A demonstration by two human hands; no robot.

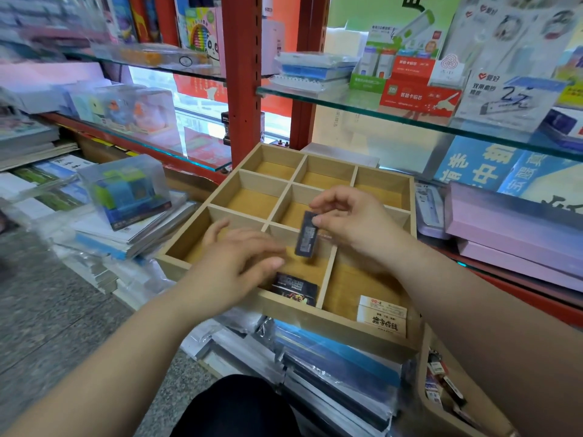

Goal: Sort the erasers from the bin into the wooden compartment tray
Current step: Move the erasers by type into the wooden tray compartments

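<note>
Wooden compartment tray point(315, 321) already holds a black eraser point(295, 288) and white erasers point(381, 315); right hand point(353, 222) pinches another dark eraser point(306, 234), left hand point(233, 263) relaxed, empty; bin point(473, 392) still holds more

My left hand point(235, 263) is blurred. It covers most of the near-left compartment of the tray point(315, 323) and the top edge of the black eraser pack point(295, 290). The print on the dark eraser point(306, 239) pinched in my right hand point(350, 216) is too smeared to read. My right forearm hides one side of the bin point(441, 392), and the erasers inside are too small to tell apart. The goods on the left shelves point(47, 42) are a blur.
</note>
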